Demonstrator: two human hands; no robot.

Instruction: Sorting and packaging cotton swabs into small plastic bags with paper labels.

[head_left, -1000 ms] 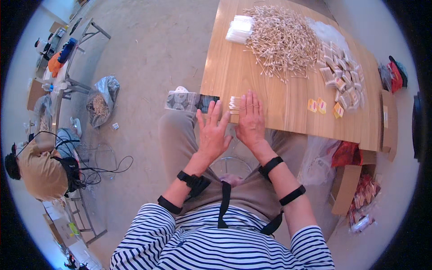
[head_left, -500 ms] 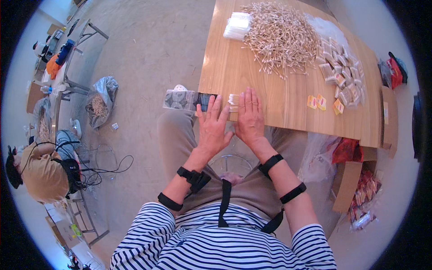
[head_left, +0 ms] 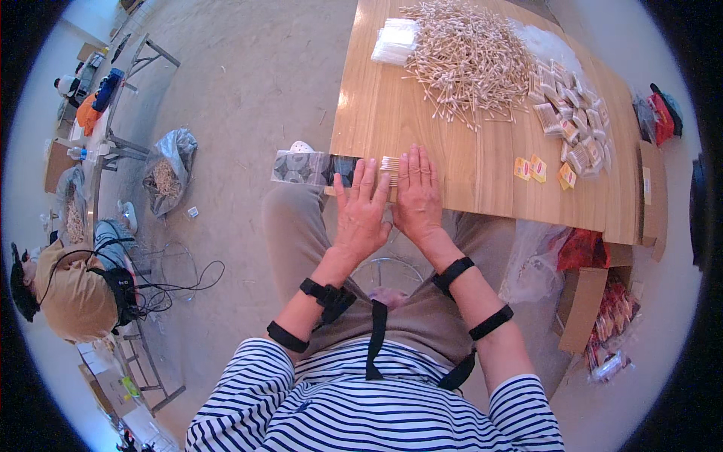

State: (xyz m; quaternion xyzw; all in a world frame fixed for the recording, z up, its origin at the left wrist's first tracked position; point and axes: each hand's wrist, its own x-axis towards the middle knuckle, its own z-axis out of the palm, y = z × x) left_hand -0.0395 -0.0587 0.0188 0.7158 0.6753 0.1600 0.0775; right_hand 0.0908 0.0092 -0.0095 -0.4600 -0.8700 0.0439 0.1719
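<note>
A small row of cotton swabs lies at the near left corner of the wooden table, between my two hands. My right hand rests flat along their right side, fingers straight and together. On the other side is my left hand, fingers stretched out, its fingertips touching or almost touching the swabs. Left of that hand, a clear strip with dark round patterns sticks out past the table's left edge. Part of the swab row is hidden by my fingers.
A big heap of loose cotton swabs covers the far table. Beside it lie clear plastic bags, filled swab packs and yellow cards. Below right stands an open carton. A person sits at far left.
My left hand has shifted a little to the right, closer to the swabs, and its fingers have drawn nearer together. My right hand has stayed almost in place.
</note>
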